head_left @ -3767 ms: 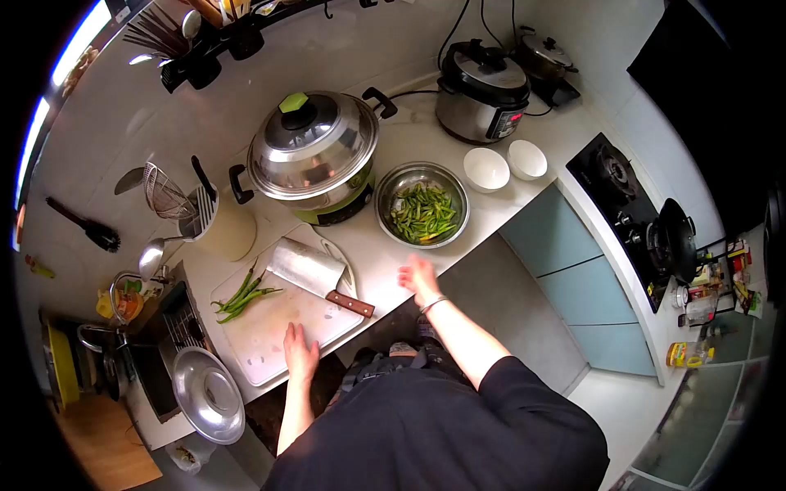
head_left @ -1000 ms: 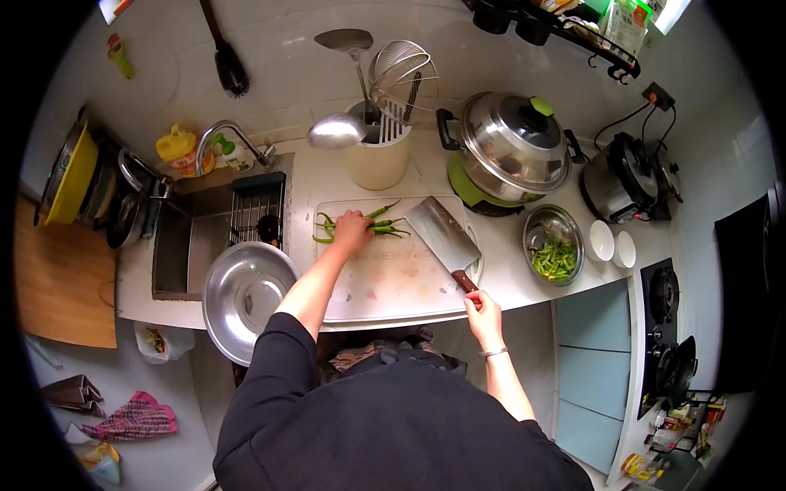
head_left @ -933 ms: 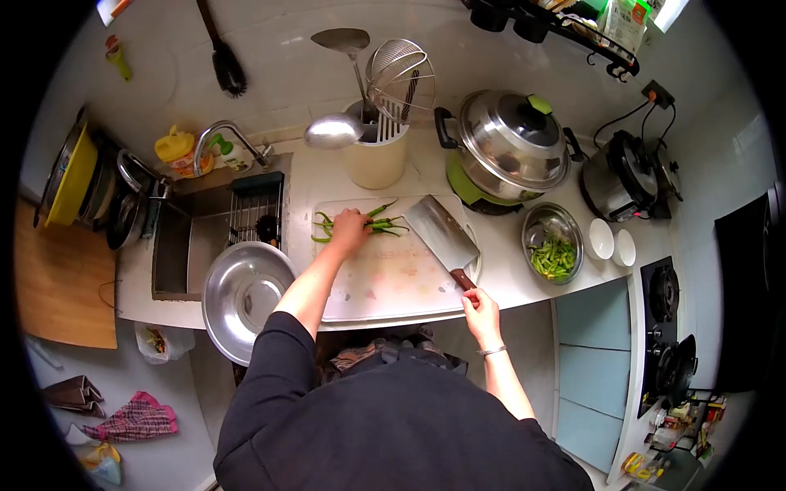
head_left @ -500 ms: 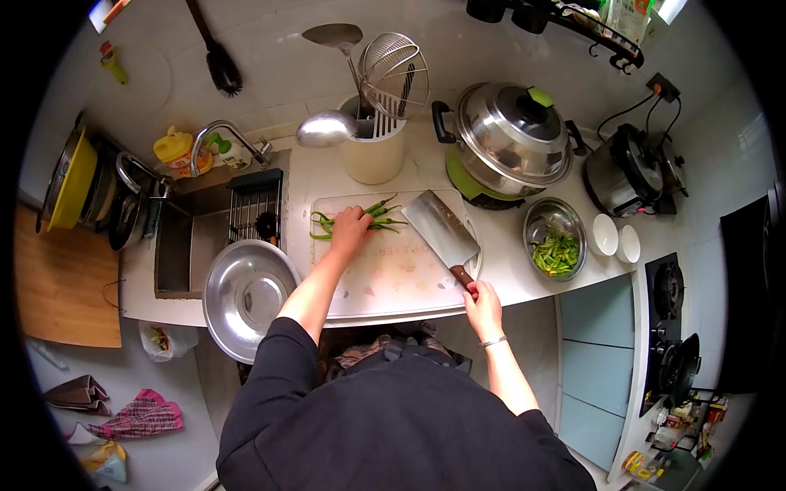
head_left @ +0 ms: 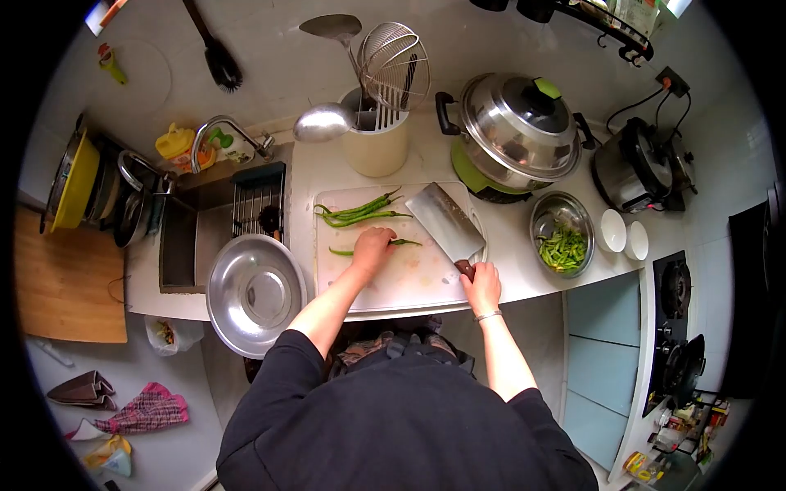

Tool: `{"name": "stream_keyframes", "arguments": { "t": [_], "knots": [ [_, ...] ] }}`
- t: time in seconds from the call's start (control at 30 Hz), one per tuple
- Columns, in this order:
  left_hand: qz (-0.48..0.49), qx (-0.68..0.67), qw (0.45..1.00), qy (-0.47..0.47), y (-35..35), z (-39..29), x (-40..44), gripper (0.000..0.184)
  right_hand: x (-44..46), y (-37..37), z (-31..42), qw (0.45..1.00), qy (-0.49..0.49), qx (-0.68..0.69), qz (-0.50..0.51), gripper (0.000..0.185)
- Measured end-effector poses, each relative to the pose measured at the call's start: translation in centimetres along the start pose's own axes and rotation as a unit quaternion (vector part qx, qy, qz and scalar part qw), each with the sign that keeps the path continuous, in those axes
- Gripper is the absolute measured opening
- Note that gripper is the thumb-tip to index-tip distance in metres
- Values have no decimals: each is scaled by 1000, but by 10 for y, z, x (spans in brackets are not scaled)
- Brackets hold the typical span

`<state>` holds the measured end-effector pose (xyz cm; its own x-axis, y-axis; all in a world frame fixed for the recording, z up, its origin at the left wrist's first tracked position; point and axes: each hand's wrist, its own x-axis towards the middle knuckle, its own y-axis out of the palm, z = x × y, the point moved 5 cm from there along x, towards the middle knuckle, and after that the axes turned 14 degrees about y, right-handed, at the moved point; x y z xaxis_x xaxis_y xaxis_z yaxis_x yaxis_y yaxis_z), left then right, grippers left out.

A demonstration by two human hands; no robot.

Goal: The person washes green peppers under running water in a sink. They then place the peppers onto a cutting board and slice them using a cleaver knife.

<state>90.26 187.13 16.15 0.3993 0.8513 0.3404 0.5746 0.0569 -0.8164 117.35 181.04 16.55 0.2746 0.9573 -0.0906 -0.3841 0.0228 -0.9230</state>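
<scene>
My left hand (head_left: 374,250) is closed over one long green chili pepper (head_left: 404,242), whose ends stick out on both sides of the fingers. A small bunch of green chili peppers (head_left: 359,214) lies behind it on the white cutting board (head_left: 401,286). In my right hand (head_left: 483,288) is the dark handle of a cleaver (head_left: 444,222). Its broad blade rests flat over the right part of the board. Right of the board stands a steel bowl (head_left: 537,211) with cut green pepper pieces (head_left: 563,245) in it.
A large steel basin (head_left: 225,282) overhangs the counter edge at left, by the sink (head_left: 184,254). Behind the board are a utensil holder (head_left: 375,154) and a lidded steamer pot (head_left: 483,123). Two white bowls (head_left: 611,231) and a pressure cooker (head_left: 626,168) stand at right.
My left hand has moved off the bunch, toward me and to the right, with a single pepper in its fingers. The right hand stays on the cleaver; the view has shifted slightly.
</scene>
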Motion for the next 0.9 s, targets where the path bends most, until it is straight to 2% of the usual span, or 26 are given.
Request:
{"name": "stream_keyframes", "arguments": {
  "t": [0.1,0.13,0.2,0.27,0.37,0.4,0.47,0.57,0.6,0.77,0.9],
  "knots": [
    [-9,-35,999,-38,2,-14,-8,14,3,0,-2,1000,-16,-2,-23,33],
    [-24,-33,999,-29,3,-16,-11,14,2,-11,3,1000,-17,-4,-21,33],
    [-36,-33,998,-26,6,-18,-19,13,-5,-35,4,999,42,-17,5,32],
    [-70,-35,997,7,4,-22,-21,10,-20,-52,-2,1000,28,5,-5,31],
    [-66,-32,997,32,13,-27,-25,11,-46,-57,-17,970,50,209,111,28],
    [-66,-34,997,28,13,-29,-26,11,-59,-57,-15,950,63,259,165,22],
    [-67,-10,997,36,11,-38,-24,12,-79,-57,-5,900,128,316,273,21],
    [-59,10,997,42,12,-41,-21,12,-93,-57,11,912,97,249,310,24],
    [-59,10,997,39,11,-40,-21,12,-95,-56,13,927,50,229,293,24],
    [5,25,999,43,15,-40,-22,21,-95,-59,25,944,19,162,288,28],
    [2,25,999,43,15,-39,-22,25,-94,-66,33,946,23,136,293,31]
  ]
}}
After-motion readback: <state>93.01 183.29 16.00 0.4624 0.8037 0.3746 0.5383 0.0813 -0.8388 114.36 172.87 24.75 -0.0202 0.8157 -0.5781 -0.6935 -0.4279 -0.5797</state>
